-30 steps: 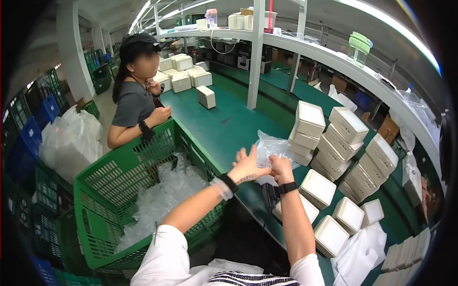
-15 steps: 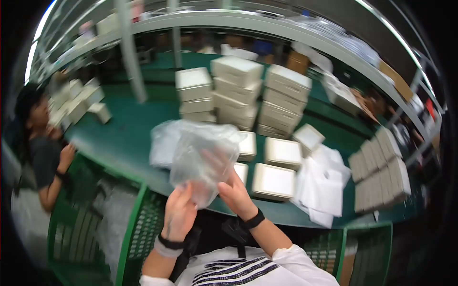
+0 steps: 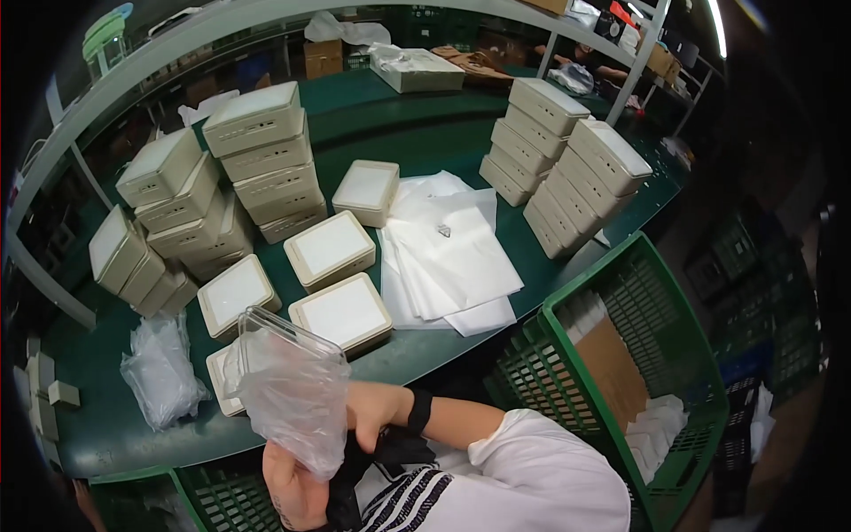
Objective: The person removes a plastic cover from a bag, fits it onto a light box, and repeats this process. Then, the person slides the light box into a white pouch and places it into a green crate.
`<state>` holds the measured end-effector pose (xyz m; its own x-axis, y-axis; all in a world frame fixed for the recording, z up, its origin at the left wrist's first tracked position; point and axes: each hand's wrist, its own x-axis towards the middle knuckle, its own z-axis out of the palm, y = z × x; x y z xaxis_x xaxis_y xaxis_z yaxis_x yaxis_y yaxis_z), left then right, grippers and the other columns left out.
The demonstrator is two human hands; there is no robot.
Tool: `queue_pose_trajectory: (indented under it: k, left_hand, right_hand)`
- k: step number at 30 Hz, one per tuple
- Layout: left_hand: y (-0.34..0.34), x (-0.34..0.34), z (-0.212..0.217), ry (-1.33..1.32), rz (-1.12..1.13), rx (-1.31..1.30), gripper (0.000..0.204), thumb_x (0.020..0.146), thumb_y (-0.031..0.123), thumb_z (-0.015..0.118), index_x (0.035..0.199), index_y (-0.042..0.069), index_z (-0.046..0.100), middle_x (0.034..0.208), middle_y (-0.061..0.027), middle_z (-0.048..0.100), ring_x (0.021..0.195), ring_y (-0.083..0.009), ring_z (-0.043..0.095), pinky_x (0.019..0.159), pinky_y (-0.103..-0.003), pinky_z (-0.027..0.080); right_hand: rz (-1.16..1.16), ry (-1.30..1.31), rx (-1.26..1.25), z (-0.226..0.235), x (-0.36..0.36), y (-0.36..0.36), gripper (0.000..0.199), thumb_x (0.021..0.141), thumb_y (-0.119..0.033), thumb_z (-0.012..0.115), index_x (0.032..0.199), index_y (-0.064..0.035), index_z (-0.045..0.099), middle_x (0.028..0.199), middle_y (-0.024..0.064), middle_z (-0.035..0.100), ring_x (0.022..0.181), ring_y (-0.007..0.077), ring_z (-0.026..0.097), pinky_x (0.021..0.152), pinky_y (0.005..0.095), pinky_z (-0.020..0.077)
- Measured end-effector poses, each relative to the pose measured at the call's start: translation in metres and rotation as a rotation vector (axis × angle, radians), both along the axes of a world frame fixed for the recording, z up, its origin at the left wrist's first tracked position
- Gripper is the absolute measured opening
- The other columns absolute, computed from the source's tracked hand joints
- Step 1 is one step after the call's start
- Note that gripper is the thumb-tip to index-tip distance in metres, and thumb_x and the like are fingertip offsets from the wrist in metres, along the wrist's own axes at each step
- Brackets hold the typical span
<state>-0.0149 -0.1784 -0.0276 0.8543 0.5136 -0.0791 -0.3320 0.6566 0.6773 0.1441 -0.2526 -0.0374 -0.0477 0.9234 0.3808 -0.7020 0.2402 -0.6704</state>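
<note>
A clear plastic bag (image 3: 297, 399) is held up at the near edge of the green table, in front of my body. A stiff, clear rounded rim (image 3: 288, 324) shows at its upper end; whether this belongs to a tray or cover inside the bag I cannot tell. My left hand (image 3: 292, 486) is closed on the bag's lower end. My right hand (image 3: 372, 412) grips the bag's right side, its fingers hidden behind the film. Just beyond lie flat cream boxes with white tops, the nearest one (image 3: 341, 312) beside the bag. A pile of clear bags (image 3: 165, 368) lies to the left.
White sheets (image 3: 452, 253) lie fanned on the table (image 3: 425, 133). Cream boxes stand in stacks at left (image 3: 266, 164) and right (image 3: 576, 186). A green crate (image 3: 665, 328) with cardboard and white pieces stands at right, another crate (image 3: 133, 492) at lower left. A metal shelf beam (image 3: 177, 58) crosses above.
The view has turned to the right, bringing the right-hand crate and stacks in fully. The bag has come down closer to my body, still between both hands, and its stiff rim now shows.
</note>
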Motion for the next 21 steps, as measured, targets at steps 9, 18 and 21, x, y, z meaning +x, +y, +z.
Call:
queue_pose_trajectory:
  k: [9, 18, 21]
  left_hand:
    - [0.008, 0.02, -0.011, 0.133, -0.004, -0.051, 0.041, 0.096, 0.016, 0.047, 0.131, -0.004, 0.041, 0.127, -0.0126, 0.053, 0.117, -0.0227, 0.052, 0.101, -0.036, 0.04]
    - [0.01, 0.042, -0.019, 0.168, -0.141, -0.135, 0.043, 0.094, 0.014, 0.048, 0.132, -0.005, 0.04, 0.125, -0.0126, 0.054, 0.113, -0.0239, 0.054, 0.097, -0.037, 0.043]
    - [0.009, 0.045, -0.022, 0.184, -0.176, -0.152, 0.044, 0.094, 0.014, 0.049, 0.132, -0.005, 0.04, 0.125, -0.0128, 0.054, 0.112, -0.0238, 0.055, 0.096, -0.037, 0.044]
  right_hand:
    - [-0.224, -0.348, -0.106, -0.015, 0.008, 0.003, 0.147, 0.057, -0.038, 0.09, 0.145, -0.0099, -0.024, 0.155, 0.0151, 0.007, 0.142, 0.0264, 0.014, 0.115, 0.0391, 0.0159]
    - [-0.594, 0.117, -0.236, 0.0, 0.06, -0.023, 0.148, 0.047, -0.046, 0.091, 0.149, -0.0201, -0.014, 0.152, 0.0242, 0.017, 0.143, 0.0355, 0.015, 0.115, 0.0445, 0.0123]
    - [-0.667, 0.043, -0.139, 0.006, 0.068, -0.018, 0.148, 0.046, -0.051, 0.09, 0.149, -0.0243, -0.014, 0.151, 0.0258, 0.018, 0.142, 0.0373, 0.016, 0.114, 0.0457, 0.014]
